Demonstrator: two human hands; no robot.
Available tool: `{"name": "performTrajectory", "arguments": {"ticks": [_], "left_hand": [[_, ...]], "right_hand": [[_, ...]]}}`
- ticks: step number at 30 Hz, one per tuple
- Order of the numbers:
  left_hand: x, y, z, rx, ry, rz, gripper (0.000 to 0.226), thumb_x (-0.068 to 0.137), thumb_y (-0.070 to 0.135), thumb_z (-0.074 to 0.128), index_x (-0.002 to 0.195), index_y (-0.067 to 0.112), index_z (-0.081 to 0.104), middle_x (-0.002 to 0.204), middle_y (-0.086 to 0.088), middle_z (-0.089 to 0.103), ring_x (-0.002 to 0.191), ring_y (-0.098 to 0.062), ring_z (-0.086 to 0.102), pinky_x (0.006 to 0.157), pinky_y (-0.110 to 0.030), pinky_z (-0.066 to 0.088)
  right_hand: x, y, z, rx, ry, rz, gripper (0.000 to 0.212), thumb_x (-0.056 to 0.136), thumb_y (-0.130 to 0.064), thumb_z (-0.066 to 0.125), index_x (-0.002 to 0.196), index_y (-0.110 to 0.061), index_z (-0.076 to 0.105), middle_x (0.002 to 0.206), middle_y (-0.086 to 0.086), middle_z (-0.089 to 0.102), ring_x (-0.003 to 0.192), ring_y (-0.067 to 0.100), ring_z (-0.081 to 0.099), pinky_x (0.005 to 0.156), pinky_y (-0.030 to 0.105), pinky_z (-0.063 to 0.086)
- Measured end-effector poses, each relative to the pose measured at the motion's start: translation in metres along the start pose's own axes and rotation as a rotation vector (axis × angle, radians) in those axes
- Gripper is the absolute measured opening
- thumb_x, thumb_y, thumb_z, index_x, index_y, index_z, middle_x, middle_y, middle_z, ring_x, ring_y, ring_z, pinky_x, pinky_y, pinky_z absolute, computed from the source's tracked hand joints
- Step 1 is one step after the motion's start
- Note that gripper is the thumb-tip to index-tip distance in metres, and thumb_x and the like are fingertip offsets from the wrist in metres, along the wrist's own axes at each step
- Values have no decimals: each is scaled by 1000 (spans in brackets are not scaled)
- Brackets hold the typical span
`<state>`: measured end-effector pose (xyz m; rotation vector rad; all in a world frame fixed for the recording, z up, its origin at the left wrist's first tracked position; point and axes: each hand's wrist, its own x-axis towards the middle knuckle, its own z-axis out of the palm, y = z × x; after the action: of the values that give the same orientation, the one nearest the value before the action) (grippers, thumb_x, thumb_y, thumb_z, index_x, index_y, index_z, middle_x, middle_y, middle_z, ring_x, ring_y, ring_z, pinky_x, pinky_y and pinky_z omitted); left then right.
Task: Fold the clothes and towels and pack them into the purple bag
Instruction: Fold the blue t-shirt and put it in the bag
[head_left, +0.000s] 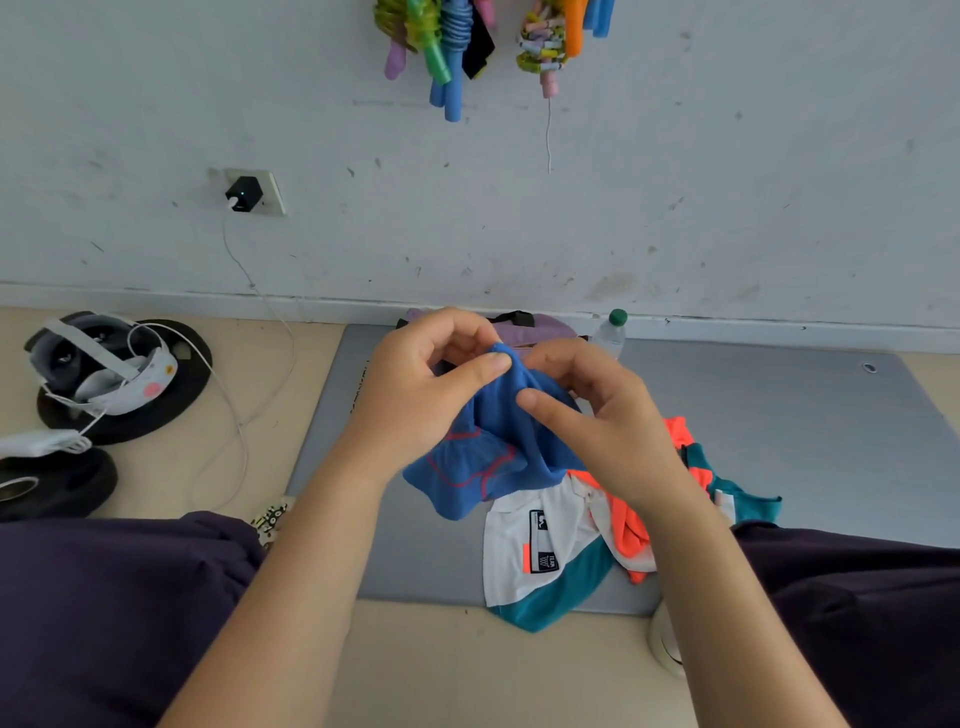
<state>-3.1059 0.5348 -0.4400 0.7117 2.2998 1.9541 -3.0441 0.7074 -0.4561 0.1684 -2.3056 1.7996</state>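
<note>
I hold a blue garment with red stitching (485, 457) up over the grey mat (779, 431). My left hand (431, 384) pinches its top edge between thumb and fingers. My right hand (597, 415) grips the same bunched edge just to the right. The cloth hangs crumpled below both hands. Under it on the mat lies a white, teal and orange garment (540, 561), loosely heaped. The purple bag (545, 326) sits behind my hands by the wall, mostly hidden by them.
A plastic bottle with a green cap (613, 330) stands next to the bag. A headset (98, 364) lies on dark round weights (57, 483) at left, with a white cable (234, 415) to a wall charger (243, 194). Coloured jump ropes (452, 41) hang on the wall.
</note>
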Motion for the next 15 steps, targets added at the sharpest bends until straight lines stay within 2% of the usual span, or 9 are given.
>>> {"name": "performTrajectory", "arguments": {"ticks": [2,3,5,6,8,11,15], "left_hand": [[1,-1,0,-25,4,3,13,85,12,69,84,25,66,78,9,68,59,-5,58,55,-15,46],[2,-1,-1,-53,18,-7,12,84,15,69,84,26,66,78,9,67,53,-8,55,49,-18,45],[5,-4,-6,-138,63,-34,10,83,16,67,85,25,64,77,9,66,49,-15,52,44,-25,47],[6,-5,-10,-182,88,-45,11,83,15,66,86,25,64,77,9,65,52,-15,54,44,-26,50],[9,-9,-18,-242,133,-63,14,83,14,66,85,28,65,76,9,64,59,-12,56,47,-25,53],[11,-18,-29,-279,188,-87,15,82,16,67,83,31,67,78,7,64,66,-10,57,49,-23,53],[12,-31,-40,-187,210,-93,15,83,19,66,82,34,66,79,11,66,70,-9,60,52,-24,54]], "right_hand": [[0,4,-2,-95,-13,21,16,87,-9,70,100,-16,67,94,-8,68,87,8,62,78,16,48],[1,7,-5,-160,-39,50,11,86,-11,71,95,-17,68,91,-6,67,84,12,61,77,20,49],[1,16,-13,-270,-91,131,4,85,-16,72,86,-18,69,85,2,66,83,23,59,78,30,48],[1,21,-19,-302,-89,167,5,84,-17,73,82,-21,70,82,1,67,82,23,60,78,32,48],[1,31,-34,-374,-48,214,14,84,-18,73,76,-28,68,79,-8,67,81,15,62,75,26,48],[1,40,-49,-461,-29,248,17,86,-21,70,74,-31,64,72,-20,65,74,-1,59,67,9,40],[1,42,-56,-357,74,225,17,87,-23,70,72,-28,64,70,-22,65,68,-6,58,66,5,40]]}}
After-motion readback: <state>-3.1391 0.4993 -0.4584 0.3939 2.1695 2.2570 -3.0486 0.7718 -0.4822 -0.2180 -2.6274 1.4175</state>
